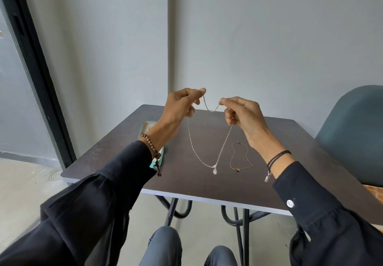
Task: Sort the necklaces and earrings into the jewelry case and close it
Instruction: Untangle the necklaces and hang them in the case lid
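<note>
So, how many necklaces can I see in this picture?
2. The silver necklace hangs pinched between left hand and right hand. The gold-coloured necklace lies on the table, right of it. The jewelry case is partly hidden; it may hold more.

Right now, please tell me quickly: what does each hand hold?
Left hand: closed, pinching one side of the silver necklace.
Right hand: closed, pinching the other side of the same necklace.

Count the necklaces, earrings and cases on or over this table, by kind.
Necklaces: 2 (silver necklace pinched by left hand and right hand; gold necklace lying on the table)
Jewelry case: 1
Earrings: 0 in view
Total: 3
</note>
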Tool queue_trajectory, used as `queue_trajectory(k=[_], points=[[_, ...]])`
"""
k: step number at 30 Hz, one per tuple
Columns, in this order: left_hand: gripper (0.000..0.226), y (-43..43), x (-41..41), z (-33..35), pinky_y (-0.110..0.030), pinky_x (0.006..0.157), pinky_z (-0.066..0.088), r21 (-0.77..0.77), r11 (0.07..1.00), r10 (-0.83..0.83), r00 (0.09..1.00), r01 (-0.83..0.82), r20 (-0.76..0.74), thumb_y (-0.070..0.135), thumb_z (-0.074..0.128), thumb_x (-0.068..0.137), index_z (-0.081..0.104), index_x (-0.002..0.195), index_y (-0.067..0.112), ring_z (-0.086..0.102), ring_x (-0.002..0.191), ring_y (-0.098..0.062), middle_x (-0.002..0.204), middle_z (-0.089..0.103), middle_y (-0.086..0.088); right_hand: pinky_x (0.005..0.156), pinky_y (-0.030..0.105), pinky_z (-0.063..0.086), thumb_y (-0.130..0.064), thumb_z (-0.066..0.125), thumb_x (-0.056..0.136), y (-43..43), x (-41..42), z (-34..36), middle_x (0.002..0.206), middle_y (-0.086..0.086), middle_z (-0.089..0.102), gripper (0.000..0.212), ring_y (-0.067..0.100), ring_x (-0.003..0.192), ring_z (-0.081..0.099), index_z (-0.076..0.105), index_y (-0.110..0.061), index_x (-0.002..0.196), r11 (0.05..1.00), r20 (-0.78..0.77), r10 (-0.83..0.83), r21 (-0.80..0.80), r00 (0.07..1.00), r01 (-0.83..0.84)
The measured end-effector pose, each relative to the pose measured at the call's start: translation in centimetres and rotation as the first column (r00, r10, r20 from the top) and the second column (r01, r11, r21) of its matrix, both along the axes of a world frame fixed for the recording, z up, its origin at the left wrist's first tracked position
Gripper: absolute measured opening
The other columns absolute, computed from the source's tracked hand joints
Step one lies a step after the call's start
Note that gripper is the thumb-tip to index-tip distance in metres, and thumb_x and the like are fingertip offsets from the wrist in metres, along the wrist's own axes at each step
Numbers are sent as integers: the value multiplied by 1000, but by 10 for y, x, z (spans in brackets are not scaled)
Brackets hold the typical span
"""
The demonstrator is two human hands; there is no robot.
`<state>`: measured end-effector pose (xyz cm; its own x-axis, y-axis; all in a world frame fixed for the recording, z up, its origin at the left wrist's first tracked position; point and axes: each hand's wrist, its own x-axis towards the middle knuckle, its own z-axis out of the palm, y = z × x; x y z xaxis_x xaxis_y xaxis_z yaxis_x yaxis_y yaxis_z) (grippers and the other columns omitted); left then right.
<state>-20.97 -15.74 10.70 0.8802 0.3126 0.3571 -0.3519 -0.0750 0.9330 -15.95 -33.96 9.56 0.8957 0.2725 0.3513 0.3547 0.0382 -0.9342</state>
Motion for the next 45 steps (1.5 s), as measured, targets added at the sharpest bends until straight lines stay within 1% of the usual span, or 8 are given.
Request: queue_trajectory(k=[6, 10, 19, 23, 28, 38, 42, 45], points=[[24, -8, 2, -3, -25, 65, 47, -27, 999, -34, 999, 33, -27, 28, 70, 90, 73, 98, 5, 53, 50, -12, 74, 64, 5, 58, 27, 45, -22, 67, 93, -3, -1, 2, 61, 1, 56, 18, 19, 55, 48, 70, -4, 91, 999, -39, 20, 29, 999, -19], [17, -10, 3, -5, -33, 74, 47, -43, 998, -52, 998, 50, -44, 27, 69, 91, 73, 92, 11, 56, 51, -13, 66, 62, 8, 56, 27, 45, -19, 66, 92, -4, -1, -1, 62, 4, 57, 14, 21, 56, 50, 67, -6, 89, 998, -84, 39, 43, 996, -35], [18, -9, 6, -10, -19, 53, 46, -35, 995, -94, 995, 93, -27, 22, 60, 94, 76, 92, 15, 46, 54, -18, 69, 60, 3, 45, 27, 37, -14, 60, 92, -7, 0, -1, 64, 8, 55, 11, 24, 51, 49, 66, -5, 89, 995, -113, 65, 83, 991, -56], [18, -11, 10, -7, -20, 52, 44, -58, 990, -130, 992, 129, -8, 22, 59, 94, 75, 93, 14, 45, 54, -20, 70, 59, 2, 40, 23, 26, -17, 61, 92, -7, -1, 2, 62, 6, 53, 12, 19, 47, 42, 66, -6, 91, 993, -112, 58, 105, 992, -46], [18, -16, 15, -5, -22, 50, 44, -39, 986, -161, 987, 161, 11, 21, 58, 96, 74, 95, 12, 48, 50, -18, 69, 60, 3, 39, 22, 26, -16, 60, 91, -3, 4, 3, 62, 7, 52, 12, 20, 46, 43, 66, -6, 90, 990, -135, 52, 138, 989, -33], [17, -7, 68, -60, -30, 69, 53, 50, 989, -125, 964, 141, -234, 28, 71, 91, 70, 91, 11, 71, 66, -15, 79, 73, 3, 61, 32, 61, -16, 65, 95, 9, 56, -49, 73, 13, 67, 14, 29, 64, 71, 68, -3, 90, 998, -240, -26, -62, 971, 12], [19, -2, 106, -95, -27, 68, 50, 184, 979, -19, 937, 88, -349, 34, 73, 87, 73, 82, 16, 73, 72, -13, 82, 78, 4, 74, 35, 61, -17, 68, 93, 18, 94, -78, 83, 11, 75, 13, 25, 81, 76, 71, -10, 83, 964, -189, -139, -252, 972, 88], [14, -2, 133, -117, -24, 68, 50, 290, 957, 114, 913, 6, -392, 33, 75, 83, 77, 83, 20, 73, 79, -13, 82, 77, 6, 87, 43, 59, -28, 73, 87, 23, 124, -101, 79, -2, 74, 15, 23, 86, 72, 73, -23, 72, 875, -63, -257, -440, 964, 205]])
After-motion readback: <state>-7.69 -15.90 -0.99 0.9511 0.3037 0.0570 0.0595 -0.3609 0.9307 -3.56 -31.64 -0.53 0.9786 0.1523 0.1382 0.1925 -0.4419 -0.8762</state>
